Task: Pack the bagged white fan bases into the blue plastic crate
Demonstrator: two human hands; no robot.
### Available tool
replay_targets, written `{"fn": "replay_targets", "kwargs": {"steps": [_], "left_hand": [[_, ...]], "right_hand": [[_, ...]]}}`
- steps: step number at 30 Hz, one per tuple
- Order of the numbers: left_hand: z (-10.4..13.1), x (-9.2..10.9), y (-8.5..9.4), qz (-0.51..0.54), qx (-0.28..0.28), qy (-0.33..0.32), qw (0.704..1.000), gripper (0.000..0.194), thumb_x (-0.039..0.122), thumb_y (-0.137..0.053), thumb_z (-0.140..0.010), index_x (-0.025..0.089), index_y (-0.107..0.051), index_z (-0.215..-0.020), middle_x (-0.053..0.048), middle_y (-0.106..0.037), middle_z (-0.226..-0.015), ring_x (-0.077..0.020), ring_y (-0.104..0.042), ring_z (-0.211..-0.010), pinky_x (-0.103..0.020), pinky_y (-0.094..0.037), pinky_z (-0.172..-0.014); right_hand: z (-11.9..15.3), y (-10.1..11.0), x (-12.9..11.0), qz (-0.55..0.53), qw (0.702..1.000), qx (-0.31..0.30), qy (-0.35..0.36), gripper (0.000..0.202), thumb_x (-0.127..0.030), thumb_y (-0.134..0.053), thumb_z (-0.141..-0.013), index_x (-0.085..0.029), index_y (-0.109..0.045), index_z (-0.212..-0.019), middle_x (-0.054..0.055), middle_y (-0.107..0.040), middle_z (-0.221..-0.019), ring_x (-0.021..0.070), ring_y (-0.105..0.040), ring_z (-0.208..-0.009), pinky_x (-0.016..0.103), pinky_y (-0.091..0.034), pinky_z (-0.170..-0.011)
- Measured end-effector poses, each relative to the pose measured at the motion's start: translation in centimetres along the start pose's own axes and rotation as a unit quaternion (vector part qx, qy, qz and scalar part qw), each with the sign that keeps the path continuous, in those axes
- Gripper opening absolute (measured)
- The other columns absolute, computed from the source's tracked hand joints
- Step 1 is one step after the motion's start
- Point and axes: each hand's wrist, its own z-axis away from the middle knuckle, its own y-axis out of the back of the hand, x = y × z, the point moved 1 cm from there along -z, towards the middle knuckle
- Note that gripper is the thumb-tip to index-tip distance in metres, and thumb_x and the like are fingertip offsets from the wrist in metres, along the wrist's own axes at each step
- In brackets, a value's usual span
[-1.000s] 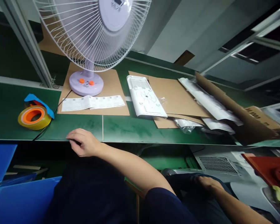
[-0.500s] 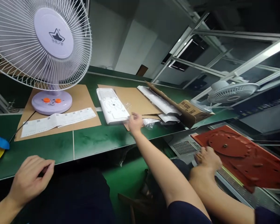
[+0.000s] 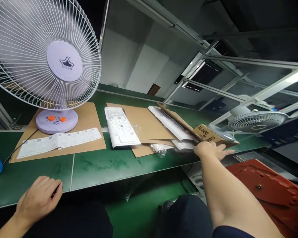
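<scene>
Carton [image 3: 210, 134] marked M-1000 sits toward the right of the tabletop [image 3: 94, 168], printed side facing the camera, long axis running left to right and slanting down to the right. From the left, the person's left hand [image 3: 39, 196] is at the near edge, its grip narrow and curled; whether it holds anything cannot be told. Beyond it a purple fan [image 3: 64, 61] stands on a cardboard sheet [image 3: 89, 117], with a folded paper strip [image 3: 59, 141] before it. A white panel [image 3: 121, 127] lies beside flat cardboard [image 3: 146, 125]. A raised cardboard flap [image 3: 181, 120] stands just left of the carton. The right hand [image 3: 210, 150], grip wide and splayed, partly blocks the carton's lower front; contact cannot be told. Nearer the camera, at far right, is a red panel [image 3: 270, 191].
</scene>
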Motion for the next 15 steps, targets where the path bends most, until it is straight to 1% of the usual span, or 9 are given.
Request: {"fn": "replay_targets", "kwargs": {"steps": [1, 2, 3, 4, 5, 7, 9, 12, 15], "left_hand": [[-0.1, 0.1, 0.0, -0.005, 0.003, 0.000, 1.000, 0.016, 0.016, -0.063, -0.102, 0.018, -0.070, -0.088, 0.000, -0.058, -0.071, -0.0193, -0.053, -0.066, -0.043, -0.047, -0.074], [-0.1, 0.2, 0.0, -0.009, 0.005, -0.001, 1.000, 0.016, 0.016, -0.063, -0.102, 0.018, -0.070, -0.089, 0.000, -0.058, -0.071, -0.0194, -0.053, -0.066, -0.043, -0.047, -0.074], [-0.2, 0.2, 0.0, -0.012, 0.009, -0.001, 1.000, 0.015, 0.016, -0.063, -0.102, 0.018, -0.070, -0.089, -0.001, -0.058, -0.071, -0.0195, -0.053, -0.066, -0.043, -0.047, -0.074], [-0.2, 0.3, 0.0, -0.016, 0.011, -0.001, 1.000, 0.015, 0.016, -0.062, -0.102, 0.017, -0.071, -0.090, -0.001, -0.059, -0.072, -0.0197, -0.054, -0.067, -0.043, -0.047, -0.075], [-0.2, 0.4, 0.0, -0.019, 0.015, -0.001, 1.000, 0.016, 0.015, -0.062, -0.103, 0.017, -0.071, -0.090, -0.002, -0.060, -0.074, -0.0198, -0.055, -0.068, -0.042, -0.047, -0.075], [-0.2, 0.5, 0.0, -0.026, 0.021, 0.000, 0.999, 0.018, 0.015, -0.060, -0.103, 0.018, -0.072, -0.091, -0.002, -0.062, -0.076, -0.0197, -0.055, -0.069, -0.042, -0.047, -0.076], [-0.1, 0.7, -0.1, -0.029, 0.024, 0.002, 0.999, 0.020, 0.014, -0.058, -0.104, 0.018, -0.072, -0.090, -0.003, -0.062, -0.076, -0.0197, -0.055, -0.069, -0.041, -0.046, -0.076], [0.0, 1.0, -0.3, -0.024, 0.029, 0.010, 0.999, 0.022, 0.013, -0.057, -0.104, 0.019, -0.071, -0.087, -0.002, -0.061, -0.074, -0.0192, -0.054, -0.068, -0.040, -0.046, -0.075], [0.1, 1.2, -0.3, -0.032, 0.042, 0.010, 0.999, 0.022, 0.012, -0.059, -0.101, 0.019, -0.070, -0.084, -0.002, -0.061, -0.074, -0.0195, -0.054, -0.067, -0.040, -0.046, -0.075]], "right_hand": [[-0.2, 0.1, 0.3, 0.003, 1.000, -0.026, -0.005, 0.059, 0.006, -0.071, -0.063, -0.021, -0.024, -0.040, 0.020, -0.063, -0.086, 0.0428, -0.054, -0.120, 0.061, -0.028, -0.097], [-0.3, 0.1, 0.5, 0.004, 0.999, -0.051, -0.006, 0.054, 0.005, -0.072, -0.066, -0.021, -0.031, -0.042, 0.010, -0.056, -0.074, 0.0359, -0.058, -0.107, 0.055, -0.032, -0.096], [-0.2, 0.2, 0.7, 0.002, 0.998, -0.071, -0.002, 0.048, 0.004, -0.073, -0.070, -0.020, -0.039, -0.046, 0.002, -0.048, -0.067, 0.0297, -0.058, -0.097, 0.049, -0.035, -0.094], [-0.1, 0.3, 0.7, -0.004, 0.997, -0.078, 0.009, 0.044, 0.002, -0.073, -0.075, -0.020, -0.044, -0.051, -0.004, -0.041, -0.064, 0.0252, -0.057, -0.088, 0.044, -0.037, -0.092], [0.1, 0.4, 0.7, -0.013, 0.997, -0.077, 0.019, 0.041, 0.001, -0.073, -0.079, -0.020, -0.047, -0.056, -0.007, -0.036, -0.063, 0.0221, -0.054, -0.083, 0.040, -0.038, -0.091], [0.5, 0.7, 0.4, -0.032, 0.998, -0.054, 0.023, 0.041, 0.000, -0.071, -0.085, -0.021, -0.043, -0.063, -0.008, -0.030, -0.064, 0.0193, -0.050, -0.075, 0.036, -0.039, -0.088], [0.9, 0.9, 0.1, -0.054, 0.998, -0.019, 0.004, 0.045, 0.001, -0.067, -0.088, -0.022, -0.036, -0.064, -0.009, -0.024, -0.064, 0.0186, -0.046, -0.071, 0.036, -0.040, -0.086], [1.1, 1.1, -0.2, -0.101, 0.994, 0.010, -0.039, 0.048, -0.001, -0.066, -0.084, -0.023, -0.032, -0.059, -0.010, -0.019, -0.061, 0.0180, -0.041, -0.064, 0.040, -0.042, -0.087], [0.9, 1.1, -0.1, -0.154, 0.986, 0.018, -0.055, 0.048, -0.005, -0.066, -0.080, -0.022, -0.032, -0.049, -0.009, -0.019, -0.054, 0.0170, -0.035, -0.056, 0.045, -0.041, -0.083]]}}
